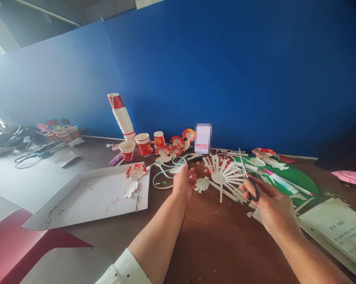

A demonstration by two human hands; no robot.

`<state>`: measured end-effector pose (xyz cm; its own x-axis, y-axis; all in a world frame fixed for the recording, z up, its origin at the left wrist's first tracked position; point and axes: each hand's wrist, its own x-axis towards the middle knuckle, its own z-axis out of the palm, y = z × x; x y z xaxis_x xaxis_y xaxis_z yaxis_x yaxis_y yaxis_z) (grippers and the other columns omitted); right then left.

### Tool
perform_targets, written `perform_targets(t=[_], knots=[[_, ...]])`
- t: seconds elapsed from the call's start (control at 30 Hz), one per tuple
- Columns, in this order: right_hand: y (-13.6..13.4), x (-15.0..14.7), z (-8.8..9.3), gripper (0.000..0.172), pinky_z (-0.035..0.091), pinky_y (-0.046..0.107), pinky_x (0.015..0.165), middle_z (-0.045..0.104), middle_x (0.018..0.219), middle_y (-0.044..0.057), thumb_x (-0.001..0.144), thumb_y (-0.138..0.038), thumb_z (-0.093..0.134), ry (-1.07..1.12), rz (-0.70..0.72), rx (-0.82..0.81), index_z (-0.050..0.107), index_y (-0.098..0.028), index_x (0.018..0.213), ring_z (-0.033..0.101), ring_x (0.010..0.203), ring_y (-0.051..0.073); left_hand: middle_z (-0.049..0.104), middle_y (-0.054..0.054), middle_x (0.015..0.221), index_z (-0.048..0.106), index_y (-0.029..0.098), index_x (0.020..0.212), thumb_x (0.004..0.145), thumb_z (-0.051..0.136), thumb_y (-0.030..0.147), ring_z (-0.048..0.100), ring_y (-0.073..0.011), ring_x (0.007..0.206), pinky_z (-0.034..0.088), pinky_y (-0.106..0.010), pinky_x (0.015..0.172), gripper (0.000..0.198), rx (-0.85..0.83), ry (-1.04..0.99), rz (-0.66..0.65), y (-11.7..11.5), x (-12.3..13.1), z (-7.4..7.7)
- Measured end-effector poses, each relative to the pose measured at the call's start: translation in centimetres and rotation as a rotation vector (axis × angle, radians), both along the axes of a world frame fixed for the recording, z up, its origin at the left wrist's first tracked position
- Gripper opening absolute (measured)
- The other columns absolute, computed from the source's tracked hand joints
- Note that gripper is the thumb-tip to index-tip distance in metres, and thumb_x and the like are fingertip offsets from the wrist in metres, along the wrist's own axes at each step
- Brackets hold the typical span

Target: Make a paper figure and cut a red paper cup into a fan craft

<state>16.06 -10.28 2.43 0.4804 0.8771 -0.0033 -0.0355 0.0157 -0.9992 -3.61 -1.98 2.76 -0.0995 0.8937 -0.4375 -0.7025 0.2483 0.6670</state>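
My right hand (pixel 274 205) grips a pair of scissors (pixel 244 167) by the dark handles, the blades pointing up and away from me. My left hand (pixel 184 182) is closed, thumb uppermost, over the middle of the table; a small white paper piece shows just behind the thumb, and I cannot tell whether it is held. Close to the left hand's right side lies a white paper cutout shaped like a figure's body (pixel 202 184). Between my hands is a paper cup cut into spread strips around its round base (pixel 219 178). A pale cable (pixel 160 173) loops behind my left hand.
At left is a shallow white box lid (pixel 92 197) carrying a paper doll (pixel 135 175). Behind stand red-and-white paper cups (pixel 127 151) and a tall leaning cup stack (pixel 123 118) near the blue partition (pixel 225 71). Markers (pixel 281 183) lie on a green sheet (pixel 306 179) at right.
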Motion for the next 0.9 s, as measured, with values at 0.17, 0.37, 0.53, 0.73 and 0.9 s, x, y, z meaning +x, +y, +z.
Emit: perform_targets(t=[0.17, 0.37, 0.53, 0.73, 0.9], knots=[[0.1, 0.5, 0.2, 0.05, 0.042, 0.021, 0.046, 0.071, 0.082, 0.005, 0.065, -0.045, 0.076, -0.059, -0.087, 0.009, 0.071, -0.021, 0.108, 0.061, 0.062, 0.014, 0.063, -0.005, 0.073, 0.05, 0.015, 0.089, 0.084, 0.059, 0.038, 0.049, -0.0071, 0.042, 0.039, -0.018, 0.038, 0.026, 0.068, 0.319, -0.146, -0.8, 0.8, 0.0], [0.2, 1.3, -0.1, 0.046, 0.049, 0.026, 0.056, 0.072, 0.079, 0.003, 0.073, -0.047, 0.068, -0.334, -0.054, 0.092, 0.069, -0.023, 0.112, 0.065, 0.072, 0.019, 0.066, -0.011, 0.1, 0.04, 0.019, 0.115, 0.084, 0.056, 0.027, 0.066, -0.0149, 0.068, 0.051, -0.024, 0.054, 0.036, 0.4, 0.646, 0.081, -1.5, 1.2, -0.4], [-0.1, 1.2, -0.3, 0.044, 0.049, 0.027, 0.055, 0.073, 0.091, 0.003, 0.075, -0.043, 0.065, -0.645, 0.027, 0.127, 0.068, -0.026, 0.116, 0.056, 0.054, 0.014, 0.068, -0.006, 0.078, 0.062, 0.019, 0.087, 0.082, 0.054, 0.025, 0.064, -0.0157, 0.065, 0.046, -0.023, 0.056, 0.011, 0.351, 1.082, -0.227, 0.4, 1.8, -0.8], [-0.4, 0.9, -0.3, 0.04, 0.048, 0.026, 0.054, 0.073, 0.096, 0.003, 0.075, -0.039, 0.065, -0.667, 0.037, 0.14, 0.069, -0.027, 0.113, 0.056, 0.054, 0.013, 0.055, -0.002, 0.05, 0.058, 0.019, 0.056, 0.074, 0.066, 0.035, 0.056, -0.0177, 0.054, 0.044, -0.028, 0.058, 0.025, 0.208, 1.311, -0.441, 3.9, 4.2, 0.0], [0.0, 0.9, -0.6, 0.044, 0.052, 0.03, 0.067, 0.073, 0.097, 0.004, 0.064, -0.04, 0.076, -0.344, 0.007, 0.173, 0.071, -0.029, 0.107, 0.066, 0.08, 0.022, 0.04, 0.002, 0.035, 0.047, 0.022, 0.038, 0.054, 0.079, 0.02, 0.049, -0.0161, 0.047, 0.04, -0.026, 0.053, 0.036, 0.238, 1.183, -0.322, 5.6, 5.8, -0.7]])
